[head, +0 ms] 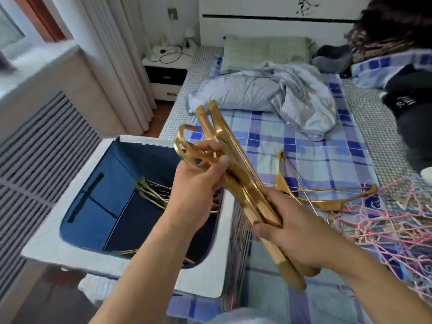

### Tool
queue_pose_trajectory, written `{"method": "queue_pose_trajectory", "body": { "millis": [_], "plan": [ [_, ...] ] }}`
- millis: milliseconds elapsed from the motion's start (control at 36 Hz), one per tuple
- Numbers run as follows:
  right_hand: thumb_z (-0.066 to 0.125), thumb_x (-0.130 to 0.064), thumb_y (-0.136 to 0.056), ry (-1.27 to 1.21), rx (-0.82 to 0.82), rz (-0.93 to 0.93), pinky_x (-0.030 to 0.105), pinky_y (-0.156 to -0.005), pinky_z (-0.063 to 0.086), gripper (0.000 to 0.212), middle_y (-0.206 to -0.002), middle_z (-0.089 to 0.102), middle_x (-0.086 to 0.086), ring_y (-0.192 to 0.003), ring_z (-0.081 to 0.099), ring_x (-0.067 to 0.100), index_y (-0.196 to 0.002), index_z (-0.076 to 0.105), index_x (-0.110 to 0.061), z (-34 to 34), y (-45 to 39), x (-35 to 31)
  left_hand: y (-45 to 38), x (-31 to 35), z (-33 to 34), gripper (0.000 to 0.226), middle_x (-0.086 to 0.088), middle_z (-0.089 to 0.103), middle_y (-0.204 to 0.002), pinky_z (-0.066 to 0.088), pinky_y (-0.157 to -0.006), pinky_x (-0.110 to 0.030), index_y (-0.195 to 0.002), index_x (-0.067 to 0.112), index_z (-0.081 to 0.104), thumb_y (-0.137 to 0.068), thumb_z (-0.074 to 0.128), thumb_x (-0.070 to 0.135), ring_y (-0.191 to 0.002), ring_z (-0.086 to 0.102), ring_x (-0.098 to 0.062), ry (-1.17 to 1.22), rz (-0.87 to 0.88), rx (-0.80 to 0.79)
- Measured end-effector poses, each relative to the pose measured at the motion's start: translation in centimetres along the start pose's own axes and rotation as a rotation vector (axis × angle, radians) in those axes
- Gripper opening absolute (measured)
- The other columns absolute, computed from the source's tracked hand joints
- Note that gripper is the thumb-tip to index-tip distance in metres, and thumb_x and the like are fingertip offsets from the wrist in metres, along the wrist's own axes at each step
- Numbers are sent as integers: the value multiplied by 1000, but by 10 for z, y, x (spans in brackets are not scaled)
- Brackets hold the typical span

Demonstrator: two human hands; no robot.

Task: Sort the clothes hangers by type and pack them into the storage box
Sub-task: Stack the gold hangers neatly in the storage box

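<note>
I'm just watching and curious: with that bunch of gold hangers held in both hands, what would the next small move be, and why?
Probably swing the bundle of gold hangers left and lower it into the storage box. The left hand grips the hooks and the right hand grips the arms, so the stack looks gathered, and similar gold hangers already lie in the box.

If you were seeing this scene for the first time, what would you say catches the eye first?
The shiny gold metal hangers held as a bundle at centre frame stand out first, the left hand gripping their hooks and the right hand their lower arms. Next is the white fabric storage box with a dark blue lining at left beside the bed, some gold hangers already inside. At right, a tangle of pink and blue wire hangers lies on the blue checked bedsheet.
</note>
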State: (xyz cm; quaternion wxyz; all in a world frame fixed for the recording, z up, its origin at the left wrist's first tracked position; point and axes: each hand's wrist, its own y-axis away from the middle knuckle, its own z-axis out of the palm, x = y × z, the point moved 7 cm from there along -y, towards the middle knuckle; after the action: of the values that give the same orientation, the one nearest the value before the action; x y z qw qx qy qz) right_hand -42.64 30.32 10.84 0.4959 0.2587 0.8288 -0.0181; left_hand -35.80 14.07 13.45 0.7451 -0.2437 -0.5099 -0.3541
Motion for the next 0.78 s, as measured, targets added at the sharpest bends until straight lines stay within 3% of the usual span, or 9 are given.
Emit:
{"method": "queue_pose_trajectory", "body": {
  "millis": [83, 222, 361, 444, 528, 611, 694, 778],
  "plan": [
    [73, -35, -88, -13, -16, 19, 14, -68, 43, 38, -92, 63, -25, -79, 60, -5, -107, 47, -55, 43, -37, -49, -9, 34, -62, 14, -14, 64, -90, 59, -76, -50, -99, 13, 60, -96, 60, -1, -83, 66, -34, -8, 46, 8],
    [71, -36, -89, -9, -123, 45, 21, -68, 43, 16, -82, 65, -18, -76, 61, -2, -96, 57, -41, 99, -92, -87, -17, 50, -149, 17, -11, 66, -96, 60, -84, -45, -103, 18, 62, -95, 65, 2, -90, 68, -28, -117, 35, 102],
    [69, -32, -86, 63, -407, 133, 32, -73, 54, 12, -90, 66, 0, -82, 66, 15, -91, 59, -30, 163, -141, -81, -12, 10, -250, 36, -4, 71, -116, 57, -92, -35, -128, 22, 62, -94, 70, 16, -111, 70, -23, -230, -341, 93],
    [68, -36, -82, 231, -504, 176, 39, -78, 55, 17, -91, 64, 2, -82, 64, 19, -92, 57, -27, 190, -161, -49, 4, -15, -311, 42, -2, 69, -123, 51, -104, -43, -128, 32, 63, -89, 75, 26, -116, 65, -23, -675, -483, 63],
    [66, -35, -84, 455, -529, 181, 38, -76, 49, 21, -96, 60, 2, -86, 60, 22, -97, 54, -22, 213, -181, -10, 21, -19, -367, 53, -17, 57, -137, 41, -106, -39, -139, 19, 58, -88, 64, 6, -128, 53, -30, -1190, -392, 217],
    [64, -40, -88, 751, -520, 83, 38, -68, 45, 24, -99, 62, 1, -88, 61, 23, -98, 50, -23, 233, -200, 21, 45, -25, -387, 48, -8, 50, -140, 42, -105, -37, -138, 18, 58, -93, 57, 3, -130, 50, -26, -1291, -305, 326],
    [59, -38, -95, 997, -531, -133, 34, -67, 41, 23, -106, 66, 6, -96, 65, 30, -108, 50, -21, 263, -212, 34, 57, -41, -382, 42, -9, 58, -130, 46, -101, -41, -129, 14, 65, -90, 61, 0, -124, 54, -30, -1418, -197, 248],
    [52, -32, -99, 1020, -530, -168, 37, -66, 43, 17, -103, 68, 9, -94, 68, 33, -109, 49, -19, 290, -219, 47, 61, -53, -375, 40, -8, 60, -128, 51, -94, -41, -127, 16, 67, -88, 67, 6, -119, 56, -31, -1531, -198, 136]
  ]
}}
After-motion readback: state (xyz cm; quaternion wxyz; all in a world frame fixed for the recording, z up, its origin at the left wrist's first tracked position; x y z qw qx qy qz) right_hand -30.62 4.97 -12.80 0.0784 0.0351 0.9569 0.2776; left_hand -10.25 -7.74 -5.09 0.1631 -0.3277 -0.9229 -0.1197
